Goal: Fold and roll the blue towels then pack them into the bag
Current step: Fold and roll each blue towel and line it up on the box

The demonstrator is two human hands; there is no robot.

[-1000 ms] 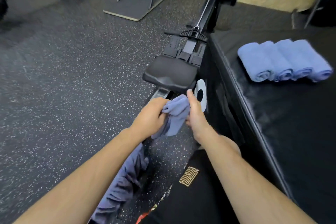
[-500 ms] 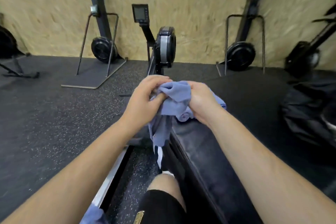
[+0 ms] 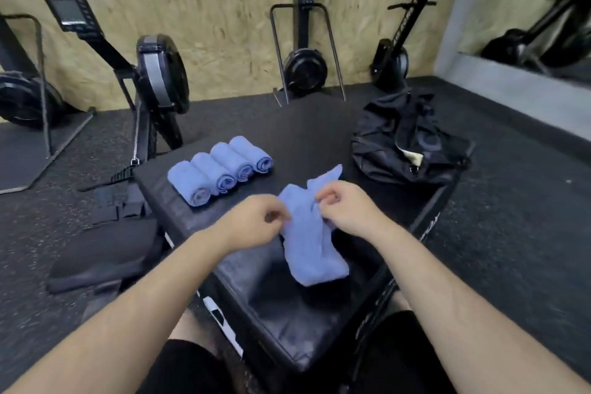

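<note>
A crumpled blue towel [image 3: 311,243] lies on the black padded box [image 3: 287,323] in front of me. My left hand [image 3: 252,224] pinches its left edge and my right hand [image 3: 343,206] pinches its upper edge, fingers curled. Several rolled blue towels [image 3: 219,169] lie side by side at the box's far left. A black bag [image 3: 406,147] sits open at the box's far right corner.
A rowing machine [image 3: 153,86] with its seat [image 3: 102,253] stands left of the box. More rowers [image 3: 303,64] lean upright against the wooden wall behind. Dark speckled rubber floor [image 3: 518,201] surrounds the box. My knees are below its near edge.
I have carried the towel from beside the rower's seat up and right onto the box. My view has turned right, bringing the rolled towels and the bag into sight.
</note>
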